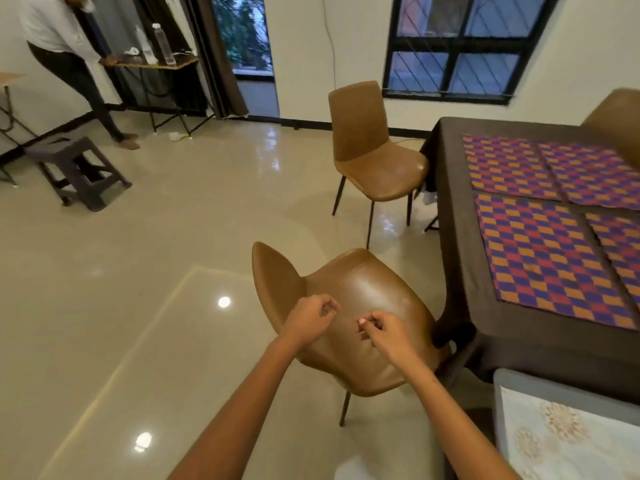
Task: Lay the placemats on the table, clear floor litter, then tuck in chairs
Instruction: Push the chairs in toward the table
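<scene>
Both my hands hover over the seat of the nearest brown chair (367, 285), which stands out from the table's near corner. My left hand (310, 320) has its fingers curled toward the thumb; nothing shows in it. My right hand (382, 334) pinches a small pale scrap (362, 321) at its fingertips. Several checked orange, blue and red placemats (540, 258) lie flat on the dark-clothed table (460, 237) at the right. A second brown chair (374, 161) stands away from the table's far corner. A white bit of litter (176, 136) lies on the floor by the side table.
A third chair back (616, 123) shows at the table's far side. A dark plastic stool (79, 171) stands at the left. A person (62, 46) leans on a side table (156, 65) holding bottles. A patterned box (561, 431) sits at bottom right. Something white (429, 197) lies under the table.
</scene>
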